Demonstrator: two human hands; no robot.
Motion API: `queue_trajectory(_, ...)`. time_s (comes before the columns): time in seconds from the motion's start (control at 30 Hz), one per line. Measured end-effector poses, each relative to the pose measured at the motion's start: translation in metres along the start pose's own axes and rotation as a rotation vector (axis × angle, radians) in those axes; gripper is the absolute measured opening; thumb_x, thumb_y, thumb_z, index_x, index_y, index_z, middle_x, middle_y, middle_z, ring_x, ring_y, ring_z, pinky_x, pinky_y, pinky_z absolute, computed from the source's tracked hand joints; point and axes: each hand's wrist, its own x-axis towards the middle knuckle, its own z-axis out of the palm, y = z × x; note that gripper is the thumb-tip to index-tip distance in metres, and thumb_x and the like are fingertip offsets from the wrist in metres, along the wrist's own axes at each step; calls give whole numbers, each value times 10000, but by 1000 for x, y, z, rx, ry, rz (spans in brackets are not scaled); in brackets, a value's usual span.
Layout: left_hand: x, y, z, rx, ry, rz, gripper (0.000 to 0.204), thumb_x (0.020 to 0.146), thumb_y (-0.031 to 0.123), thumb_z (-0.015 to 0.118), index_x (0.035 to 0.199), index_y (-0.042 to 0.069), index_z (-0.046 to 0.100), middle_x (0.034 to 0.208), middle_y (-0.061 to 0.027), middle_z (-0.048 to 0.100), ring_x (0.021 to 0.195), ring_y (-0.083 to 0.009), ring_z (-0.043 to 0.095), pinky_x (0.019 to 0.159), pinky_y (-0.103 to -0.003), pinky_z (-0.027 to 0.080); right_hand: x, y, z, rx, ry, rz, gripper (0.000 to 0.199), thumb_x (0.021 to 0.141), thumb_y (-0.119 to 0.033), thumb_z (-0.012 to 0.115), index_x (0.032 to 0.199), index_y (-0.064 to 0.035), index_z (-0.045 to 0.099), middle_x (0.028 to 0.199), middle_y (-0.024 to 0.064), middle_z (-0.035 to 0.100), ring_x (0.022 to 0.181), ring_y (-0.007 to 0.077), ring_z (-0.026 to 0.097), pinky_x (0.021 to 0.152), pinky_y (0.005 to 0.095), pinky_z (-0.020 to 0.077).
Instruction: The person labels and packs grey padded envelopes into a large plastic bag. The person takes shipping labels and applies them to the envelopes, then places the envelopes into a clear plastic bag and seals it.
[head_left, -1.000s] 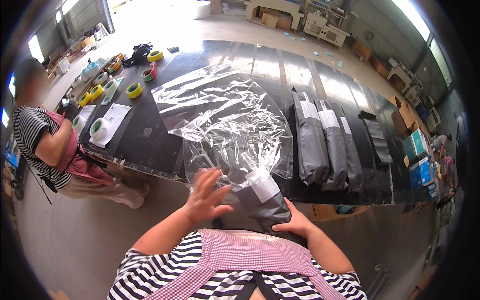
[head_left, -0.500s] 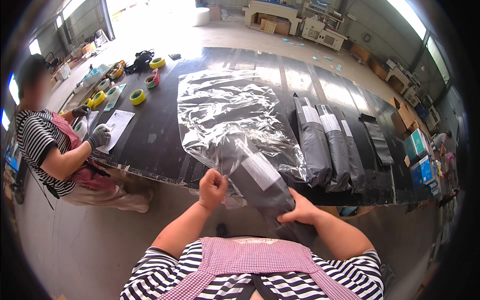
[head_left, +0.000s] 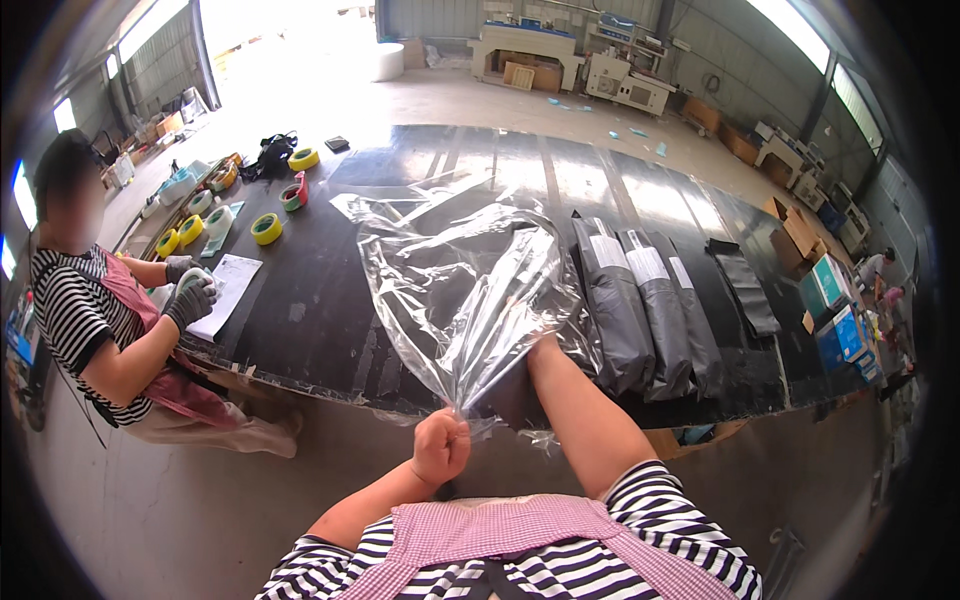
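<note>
A large clear plastic bag (head_left: pixel 430 290) lies crumpled over the table's near side. Its bunched mouth is pinched in my left hand (head_left: pixel 441 447), the fingers closed. My right hand (head_left: pixel 543 347) reaches forward at the bag's opening, and its fingers are hidden under shiny, folded film. Beside that wrist a dark grey package (head_left: pixel 512 397) shows in part through the plastic; whether my right hand grips it is hidden. Just right of the bag, several similar grey packages with white labels, one of them the nearest package (head_left: pixel 622 335), lie side by side.
The black table (head_left: pixel 310 330) spans the middle. Folded dark bags (head_left: pixel 745 285) lie at its right. Tape rolls, one a yellow roll (head_left: pixel 266 229), sit at left. A gloved co-worker (head_left: pixel 120 330) stands there near a paper sheet (head_left: pixel 224 290). Blue boxes (head_left: pixel 845 335) stand far right.
My right hand has moved from the grey package's near end forward into the clear bag. The package has gone farther under the film, and the bag's mouth is now bunched in my left hand.
</note>
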Motion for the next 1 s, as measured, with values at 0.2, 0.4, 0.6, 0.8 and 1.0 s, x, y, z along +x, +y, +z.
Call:
queue_trajectory(0.2, 57, -12, -32, 264, 193, -51, 218, 917, -6, 620, 825, 53, 432, 574, -68, 413, 444, -189, 397, 433, -345, 307, 84, 31, 8, -288, 406, -279, 960, 689, -275, 895, 1417, 87, 384, 1317, 208, 573, 1187, 322, 576, 1007, 394, 469)
queue_trajectory(0.4, 7, -52, -40, 548, -136, -161, 325, 885, 212, 761, 972, 55, 489, 625, -109, 572, 517, -314, 600, 477, -392, 469, 72, 60, 32, -265, 672, 137, 1096, 627, -274, 939, 1438, 147, 334, 1362, 261, 543, 1219, 315, 564, 1033, 396, 450)
queue_trajectory(0.6, -47, -57, -58, 331, -153, -261, 373, 815, 173, 828, 997, 42, 529, 707, -105, 632, 552, -243, 644, 522, -342, 516, 74, 63, 50, -177, -33, 355, 398, 945, -285, 595, 1246, -32, 657, 1224, 89, 666, 956, 219, 645, 861, 339, 501)
queue_trajectory(0.8, 0, -62, -53, 83, -479, -390, 270, 826, 23, 772, 1016, 36, 581, 722, -89, 626, 604, -139, 614, 545, -268, 487, 166, 61, 68, -552, 83, -92, 402, 933, -209, 606, 1292, -31, 614, 1190, 97, 666, 936, 192, 631, 830, 333, 507)
queue_trajectory(1.0, 20, -69, -92, -599, -473, -634, 142, 835, -14, 719, 927, 19, 615, 764, -92, 670, 634, -156, 648, 568, -280, 509, 210, 52, 106, -672, 278, -197, 373, 922, -191, 626, 1256, -26, 625, 1124, 100, 674, 895, 188, 636, 806, 327, 514)
